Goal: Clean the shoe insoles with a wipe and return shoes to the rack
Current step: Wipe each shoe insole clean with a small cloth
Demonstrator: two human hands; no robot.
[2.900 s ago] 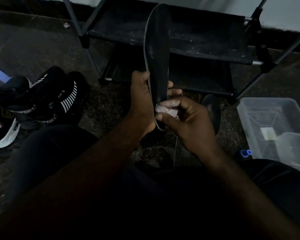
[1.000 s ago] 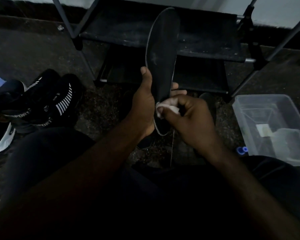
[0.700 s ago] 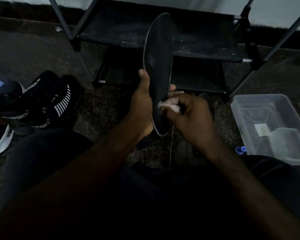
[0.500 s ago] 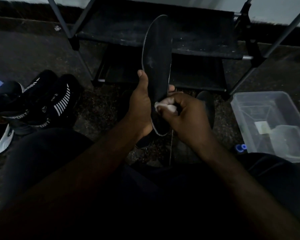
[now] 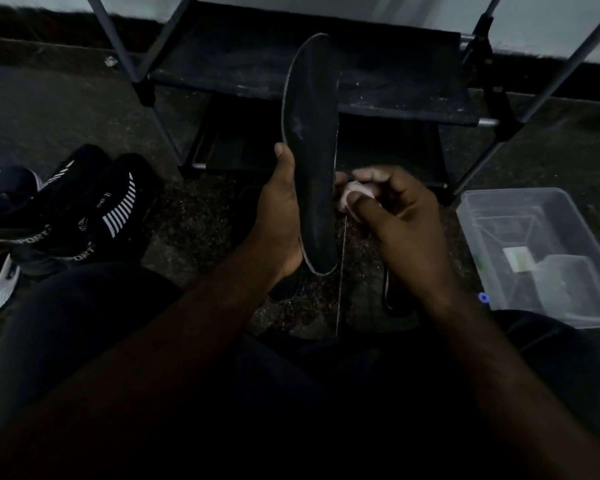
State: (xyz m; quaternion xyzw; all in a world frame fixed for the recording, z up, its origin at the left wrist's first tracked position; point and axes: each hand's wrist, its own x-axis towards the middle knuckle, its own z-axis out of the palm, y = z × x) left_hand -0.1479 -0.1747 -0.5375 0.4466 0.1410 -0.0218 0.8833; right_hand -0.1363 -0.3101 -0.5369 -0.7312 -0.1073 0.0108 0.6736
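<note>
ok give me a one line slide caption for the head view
Left hand holds a dark insole upright before the shoe rack while the right hand pinches a crumpled wipe beside it.

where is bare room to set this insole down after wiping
The rack's upper shelf, either side of the held insole, looks bare. So does the floor between the rack and the black shoes. Crowded: shoes left, clear bin right.
</note>
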